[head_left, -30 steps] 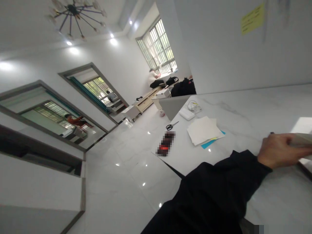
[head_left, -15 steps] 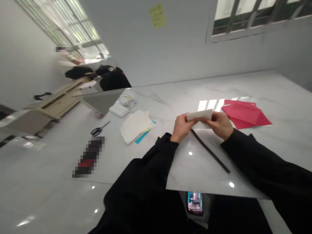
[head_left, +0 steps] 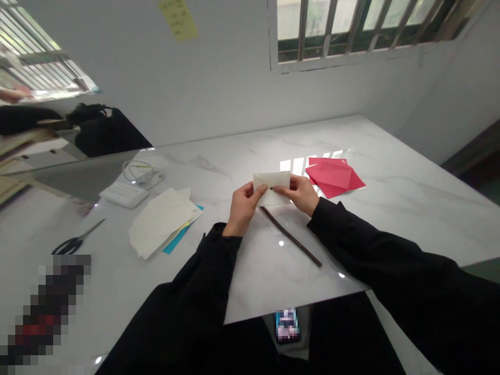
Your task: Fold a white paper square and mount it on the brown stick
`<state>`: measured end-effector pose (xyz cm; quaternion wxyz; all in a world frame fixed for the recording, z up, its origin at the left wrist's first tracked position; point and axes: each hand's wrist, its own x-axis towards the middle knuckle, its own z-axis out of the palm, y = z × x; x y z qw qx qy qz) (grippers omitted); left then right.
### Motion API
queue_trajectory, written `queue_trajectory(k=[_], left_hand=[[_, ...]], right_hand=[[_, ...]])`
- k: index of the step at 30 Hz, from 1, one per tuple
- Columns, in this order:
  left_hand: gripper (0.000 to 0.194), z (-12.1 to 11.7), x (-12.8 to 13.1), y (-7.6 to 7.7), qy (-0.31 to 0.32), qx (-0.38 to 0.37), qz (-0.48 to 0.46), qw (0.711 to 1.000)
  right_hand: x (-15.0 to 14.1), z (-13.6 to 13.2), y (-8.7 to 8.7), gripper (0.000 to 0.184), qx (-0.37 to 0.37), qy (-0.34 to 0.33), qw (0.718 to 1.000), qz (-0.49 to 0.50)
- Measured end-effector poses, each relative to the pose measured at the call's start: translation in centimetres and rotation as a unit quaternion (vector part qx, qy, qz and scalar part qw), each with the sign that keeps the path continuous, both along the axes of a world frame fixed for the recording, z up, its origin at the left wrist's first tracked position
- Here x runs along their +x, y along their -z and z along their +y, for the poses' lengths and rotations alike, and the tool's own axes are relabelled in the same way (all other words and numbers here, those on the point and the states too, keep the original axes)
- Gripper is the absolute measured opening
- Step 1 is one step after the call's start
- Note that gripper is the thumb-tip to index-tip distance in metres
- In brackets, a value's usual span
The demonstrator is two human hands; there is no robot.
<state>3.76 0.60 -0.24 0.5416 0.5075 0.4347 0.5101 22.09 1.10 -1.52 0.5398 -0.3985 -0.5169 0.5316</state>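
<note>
A small folded piece of cream paper is held just above the white marble table, in the middle of the view. My left hand pinches its left end and my right hand pinches its right end; both have their fingers closed on it. A thin dark stick lies on the table directly below my hands. Folded red paper rests just right of my right hand.
A stack of cream sheets over a blue sheet lies to the left. Scissors sit near the left table edge. A white pack and a coiled cable lie behind them. A phone rests below the table's front edge.
The view has swung from the room on the left round to the table. Both hands now appear centred, still pinching the folded cream paper.
</note>
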Motion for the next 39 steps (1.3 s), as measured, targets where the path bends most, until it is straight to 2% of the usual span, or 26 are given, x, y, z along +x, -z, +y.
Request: queue_trajectory(k=[7, 14, 17, 19, 21, 23, 26, 29, 32, 36, 39], left_hand=[[0.052, 0.1, -0.5, -0.2, -0.001, -0.027, -0.011, 1.0], [0.051, 0.0, -0.4, -0.7, 0.001, -0.038, -0.012, 0.999], [0.051, 0.4, -1.0, -1.0, -0.031, -0.013, 0.023, 0.999], [0.048, 0.9, -1.8, -1.0, -0.075, 0.021, 0.085, 0.993], [0.041, 1.4, -2.8, -1.0, -0.127, 0.063, 0.177, 0.974], [0.034, 1.8, -3.6, -0.7, -0.164, 0.097, 0.294, 0.937], [0.035, 1.9, -4.2, -0.1, -0.166, 0.126, 0.426, 0.88], [0.038, 1.8, -4.0, 0.7, -0.147, 0.145, 0.472, 0.857], [0.038, 1.7, -3.6, 0.9, -0.131, 0.151, 0.478, 0.855], [0.035, 1.5, -3.2, 0.3, -0.125, 0.155, 0.453, 0.869], [0.032, 1.4, -3.1, -0.3, -0.124, 0.162, 0.42, 0.884]], right_hand=[[-0.2, -0.2, -0.4, 0.054, -0.081, -0.02, 0.996, 0.024], [-0.2, -0.3, -0.3, 0.048, -0.079, -0.016, 0.997, 0.02], [0.1, 0.0, -0.3, 0.047, -0.094, -0.016, 0.995, 0.032], [0.3, 0.3, -0.3, 0.047, -0.106, -0.01, 0.993, 0.045], [0.4, 0.5, -0.4, 0.045, -0.12, 0.0, 0.991, 0.059], [0.6, 0.5, -0.5, 0.041, -0.134, 0.001, 0.988, 0.073], [0.7, 0.4, -0.8, 0.035, -0.152, -0.011, 0.984, 0.091], [0.7, 0.2, -1.1, 0.032, -0.163, -0.02, 0.982, 0.096], [0.6, 0.1, -1.1, 0.037, -0.158, -0.025, 0.982, 0.099], [0.6, 0.5, -0.6, 0.048, -0.138, -0.016, 0.985, 0.101], [0.8, 0.7, -0.4, 0.051, -0.086, -0.018, 0.993, 0.073]])
